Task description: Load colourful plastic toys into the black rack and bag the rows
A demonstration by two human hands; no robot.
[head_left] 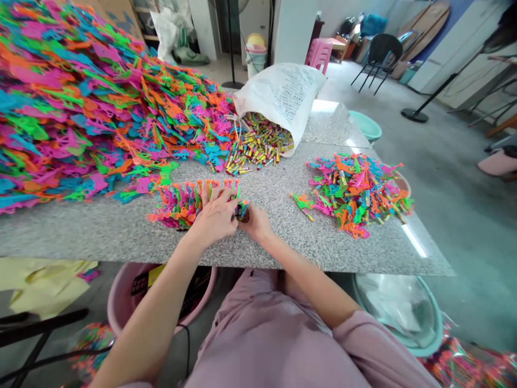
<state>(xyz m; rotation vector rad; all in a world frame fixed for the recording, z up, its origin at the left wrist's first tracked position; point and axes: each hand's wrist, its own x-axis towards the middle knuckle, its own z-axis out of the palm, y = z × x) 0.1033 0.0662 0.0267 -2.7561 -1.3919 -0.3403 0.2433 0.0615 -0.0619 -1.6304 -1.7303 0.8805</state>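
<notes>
A row of brightly coloured plastic toy pieces [180, 205] stands tightly packed on the speckled stone table [278, 237]. Over its right end lies my left hand [216, 213], its fingers bent across the top and its thumb side towards the right hand. Close beside it, my right hand [255, 222] is closed in a pinch on a small plastic toy piece [244, 209] with blue and orange showing. The fingers cover most of that piece, and a dark part shows between the hands. To the right, a single green and orange toy with a small tube [302, 205] lies apart.
A large heap of loose plastic pieces [100, 108] fills the left. Behind my hands, a white sack [283, 97] spills small yellow tubes [260, 143]. A pile of toys with tubes [359, 191] lies right. Pink [117, 307] and green tubs [434, 323] stand below the table edge.
</notes>
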